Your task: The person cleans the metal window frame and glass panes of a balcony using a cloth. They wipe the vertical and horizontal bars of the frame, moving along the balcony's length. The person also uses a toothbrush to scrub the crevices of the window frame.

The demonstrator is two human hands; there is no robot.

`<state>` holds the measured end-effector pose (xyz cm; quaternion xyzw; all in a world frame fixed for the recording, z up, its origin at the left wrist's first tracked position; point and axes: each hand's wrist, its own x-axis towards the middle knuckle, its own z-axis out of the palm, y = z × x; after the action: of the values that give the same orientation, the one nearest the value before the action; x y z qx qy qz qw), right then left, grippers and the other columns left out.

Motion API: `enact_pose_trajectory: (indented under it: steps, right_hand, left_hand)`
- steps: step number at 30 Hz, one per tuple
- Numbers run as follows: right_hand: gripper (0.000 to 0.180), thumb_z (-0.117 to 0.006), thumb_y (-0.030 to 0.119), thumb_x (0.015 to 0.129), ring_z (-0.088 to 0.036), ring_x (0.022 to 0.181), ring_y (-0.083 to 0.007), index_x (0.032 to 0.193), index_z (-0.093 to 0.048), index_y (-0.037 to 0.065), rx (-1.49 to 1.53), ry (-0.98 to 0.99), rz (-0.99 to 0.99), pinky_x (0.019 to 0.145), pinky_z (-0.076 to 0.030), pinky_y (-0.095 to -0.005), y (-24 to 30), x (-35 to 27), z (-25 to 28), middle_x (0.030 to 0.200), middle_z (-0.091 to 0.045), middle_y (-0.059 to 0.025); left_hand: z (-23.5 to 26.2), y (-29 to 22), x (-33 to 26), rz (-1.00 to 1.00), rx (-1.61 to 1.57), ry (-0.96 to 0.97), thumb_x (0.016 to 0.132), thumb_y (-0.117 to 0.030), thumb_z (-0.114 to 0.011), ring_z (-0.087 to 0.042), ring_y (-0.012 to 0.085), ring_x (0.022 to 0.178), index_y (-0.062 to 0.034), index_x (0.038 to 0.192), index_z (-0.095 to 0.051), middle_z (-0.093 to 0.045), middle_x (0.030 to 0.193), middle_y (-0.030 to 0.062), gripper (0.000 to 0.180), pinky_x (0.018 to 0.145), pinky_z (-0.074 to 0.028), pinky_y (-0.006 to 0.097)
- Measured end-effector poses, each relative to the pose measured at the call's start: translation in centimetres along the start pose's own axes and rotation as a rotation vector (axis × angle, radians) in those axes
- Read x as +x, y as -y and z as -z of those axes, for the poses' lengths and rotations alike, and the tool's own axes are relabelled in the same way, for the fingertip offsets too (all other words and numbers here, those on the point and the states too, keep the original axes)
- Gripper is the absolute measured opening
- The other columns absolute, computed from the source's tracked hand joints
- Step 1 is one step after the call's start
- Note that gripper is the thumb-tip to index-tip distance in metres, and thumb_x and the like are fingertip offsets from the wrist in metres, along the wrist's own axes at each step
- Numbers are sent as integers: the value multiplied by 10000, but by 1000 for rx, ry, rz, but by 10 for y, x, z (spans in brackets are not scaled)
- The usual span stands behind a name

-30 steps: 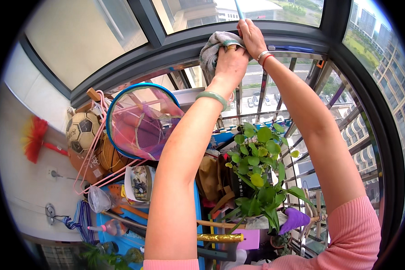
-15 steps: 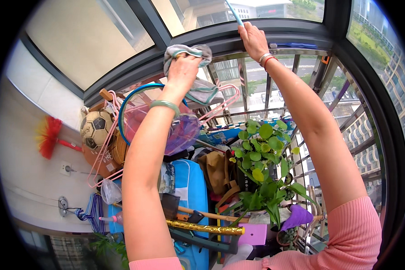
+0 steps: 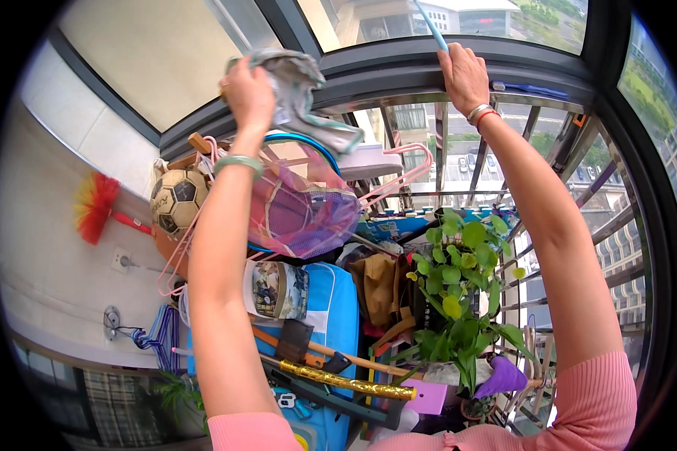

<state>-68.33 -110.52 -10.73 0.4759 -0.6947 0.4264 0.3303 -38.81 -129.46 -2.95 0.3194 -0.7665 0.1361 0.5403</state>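
At the upper left, my left hand (image 3: 250, 92) grips a grey and white cloth (image 3: 292, 81) with teal edging. The cloth trails to the right over the dark window frame (image 3: 387, 69), one corner hanging below the sill. Farther right, my right hand (image 3: 468, 79) is closed around a thin light-blue stick (image 3: 431, 24) that slants up in front of the glass. What the stick's upper end joins is out of the picture. A dark-blue slim object (image 3: 530, 89) lies on the sill right of my right hand.
Below my left arm are a mesh net with a blue rim (image 3: 308, 203), pink hangers (image 3: 414, 177) and a soccer ball (image 3: 179, 200). A blue case (image 3: 331, 301), a gold tube (image 3: 346, 379) and leafy potted plants (image 3: 459, 286) stand nearer. Metal railings (image 3: 440, 143) run outside.
My left hand has lifted the cloth from the frame and swung left toward the cream pane. My right hand still holds the stick; the whole view has shifted slightly.
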Motion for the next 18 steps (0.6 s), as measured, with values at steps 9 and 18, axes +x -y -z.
enact_pose_trajectory:
  steps: [9,18]
  right_hand:
    - [251,-428,333,954,-529,824,-269,905,-527,108,-28,-12,21,784,-381,-373,-1,-1,-3,778,-560,-85]
    - [246,-445,335,947,-540,821,-268,917,-547,114,-53,-36,39,787,-385,-374,-2,-2,-2,789,-577,-81]
  left_hand:
    - [35,131,24,561,362,-216,824,-263,-511,-552,377,1048,0,1089,-604,-616,1085,223,385,924,-403,467]
    - [6,144,-24,300,602,560,833,-380,-518,-589,408,1002,-32,975,-671,-624,1034,245,406,891,-447,470]
